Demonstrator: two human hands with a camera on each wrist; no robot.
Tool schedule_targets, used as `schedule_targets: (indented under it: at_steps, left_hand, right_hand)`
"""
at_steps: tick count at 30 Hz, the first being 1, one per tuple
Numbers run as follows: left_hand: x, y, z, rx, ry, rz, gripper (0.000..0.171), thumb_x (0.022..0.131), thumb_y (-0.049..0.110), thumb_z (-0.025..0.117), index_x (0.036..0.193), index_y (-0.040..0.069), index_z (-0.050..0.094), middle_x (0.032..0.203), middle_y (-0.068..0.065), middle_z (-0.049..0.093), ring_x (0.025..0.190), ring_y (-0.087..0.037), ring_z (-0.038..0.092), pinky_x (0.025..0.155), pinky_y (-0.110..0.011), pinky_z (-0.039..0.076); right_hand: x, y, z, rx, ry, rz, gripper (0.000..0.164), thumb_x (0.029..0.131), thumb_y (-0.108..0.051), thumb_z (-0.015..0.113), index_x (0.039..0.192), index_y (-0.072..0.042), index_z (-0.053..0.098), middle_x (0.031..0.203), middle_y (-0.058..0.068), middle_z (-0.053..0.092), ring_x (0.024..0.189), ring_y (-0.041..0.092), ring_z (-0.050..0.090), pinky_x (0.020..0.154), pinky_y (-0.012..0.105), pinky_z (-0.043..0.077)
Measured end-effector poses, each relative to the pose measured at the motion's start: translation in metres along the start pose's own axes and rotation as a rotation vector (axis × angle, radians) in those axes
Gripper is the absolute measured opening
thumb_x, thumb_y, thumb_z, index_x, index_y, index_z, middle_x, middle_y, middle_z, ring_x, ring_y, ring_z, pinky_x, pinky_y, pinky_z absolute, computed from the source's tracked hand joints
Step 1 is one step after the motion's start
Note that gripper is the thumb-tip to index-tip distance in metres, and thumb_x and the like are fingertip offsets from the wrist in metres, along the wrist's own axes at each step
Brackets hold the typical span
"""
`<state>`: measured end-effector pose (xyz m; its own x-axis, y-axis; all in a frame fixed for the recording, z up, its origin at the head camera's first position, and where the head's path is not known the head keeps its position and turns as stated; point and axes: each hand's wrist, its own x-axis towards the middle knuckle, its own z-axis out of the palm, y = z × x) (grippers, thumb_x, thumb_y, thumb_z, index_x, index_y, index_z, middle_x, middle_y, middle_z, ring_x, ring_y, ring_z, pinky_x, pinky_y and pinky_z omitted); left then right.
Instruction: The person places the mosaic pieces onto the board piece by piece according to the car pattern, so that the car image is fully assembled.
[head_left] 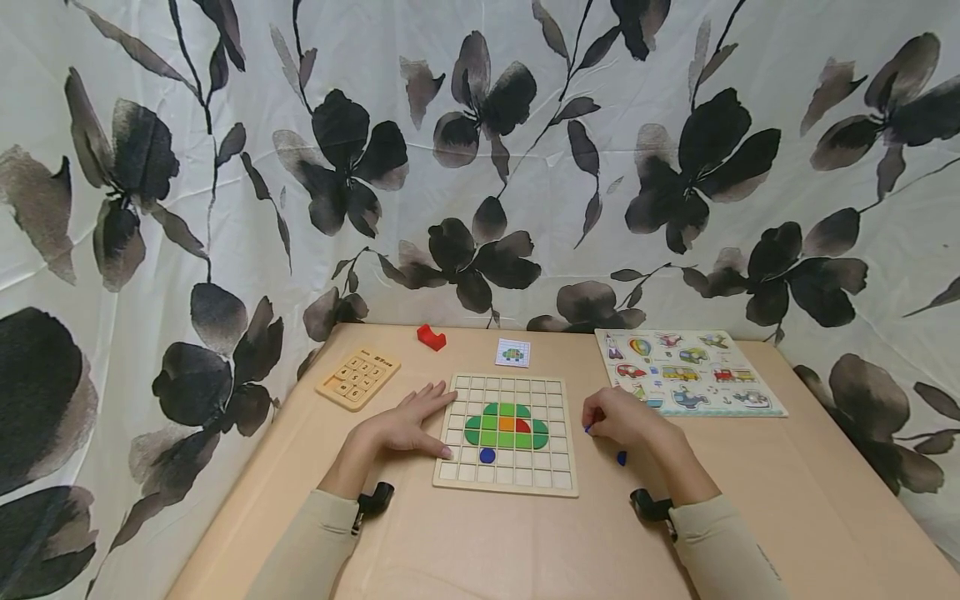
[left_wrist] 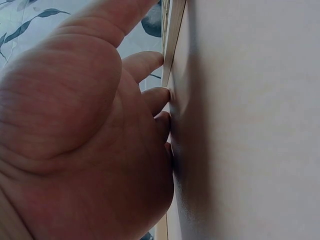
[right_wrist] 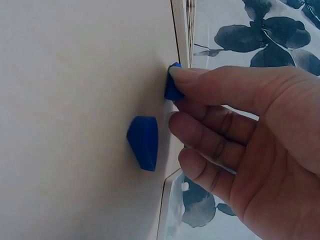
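A wooden grid board lies mid-table. On it, green pieces, an orange square and a red piece form a car-like shape, with a blue round below its left part. My left hand rests along the board's left side, fingers spread, thumb and a fingertip at its edge. To the right of the board, my right hand pinches a small blue piece between thumb and finger, low over the table. A second blue piece lies on the table nearby.
A picture card lies behind the board, with a red piece to its left. The wooden number board is at back left; the illustrated puzzle board stretches across back right, close to my right hand. A floral curtain hangs behind.
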<state>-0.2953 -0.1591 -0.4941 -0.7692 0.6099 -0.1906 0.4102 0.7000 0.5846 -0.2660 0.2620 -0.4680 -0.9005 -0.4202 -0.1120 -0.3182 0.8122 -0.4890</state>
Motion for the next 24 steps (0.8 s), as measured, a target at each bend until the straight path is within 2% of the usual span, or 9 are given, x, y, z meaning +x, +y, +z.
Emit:
schedule_targets:
  at_steps: [7, 11, 14, 18, 24]
  left_hand:
    - [0.001, -0.001, 0.001, 0.004, -0.004, -0.002, 0.111, 0.079, 0.060, 0.083, 0.167, 0.022, 0.027, 0.176, -0.012, 0.006, 0.164, -0.033, -0.003, 0.132, -0.055, -0.001]
    - [0.001, -0.001, 0.001, 0.005, -0.005, -0.002, 0.111, 0.079, 0.060, 0.083, 0.167, 0.022, 0.027, 0.176, -0.012, 0.006, 0.164, -0.033, -0.003, 0.132, -0.054, -0.001]
    - [0.001, -0.001, 0.001, 0.003, -0.004, 0.003, 0.111, 0.079, 0.059, 0.083, 0.167, 0.021, 0.027, 0.176, -0.013, 0.006, 0.164, -0.034, -0.002, 0.132, -0.056, 0.000]
    - [0.001, -0.001, 0.000, -0.005, -0.002, 0.013, 0.110, 0.080, 0.057, 0.084, 0.166, 0.019, 0.027, 0.176, -0.015, 0.007, 0.163, -0.037, -0.002, 0.131, -0.057, 0.000]
    - [0.001, -0.001, 0.000, -0.005, -0.003, 0.015, 0.110, 0.080, 0.057, 0.084, 0.166, 0.019, 0.027, 0.176, -0.016, 0.006, 0.163, -0.037, -0.002, 0.131, -0.058, 0.000]
  right_hand:
    - [0.001, -0.002, 0.001, 0.019, 0.017, -0.019, 0.016, 0.090, 0.000, 0.076, 0.080, -0.013, 0.071, 0.075, -0.004, 0.063, 0.071, 0.014, 0.054, 0.062, 0.026, 0.045]
    - [0.004, -0.002, 0.002, 0.027, 0.114, -0.023, 0.014, 0.091, -0.003, 0.074, 0.084, -0.015, 0.072, 0.077, -0.006, 0.063, 0.074, 0.013, 0.054, 0.066, 0.026, 0.045]
    - [0.005, -0.004, 0.001, 0.071, 0.201, -0.030, 0.012, 0.093, -0.005, 0.072, 0.088, -0.015, 0.073, 0.082, -0.006, 0.065, 0.077, 0.014, 0.056, 0.070, 0.027, 0.048]
    - [0.005, -0.010, 0.000, 0.146, 0.256, -0.058, 0.005, 0.095, -0.006, 0.073, 0.098, -0.009, 0.075, 0.089, -0.004, 0.068, 0.082, 0.015, 0.059, 0.073, 0.027, 0.052]
    - [0.009, -0.020, 0.003, 0.194, 0.290, -0.089, 0.016, 0.098, -0.007, 0.070, 0.113, -0.009, 0.077, 0.100, -0.003, 0.069, 0.090, 0.017, 0.058, 0.079, 0.027, 0.053]
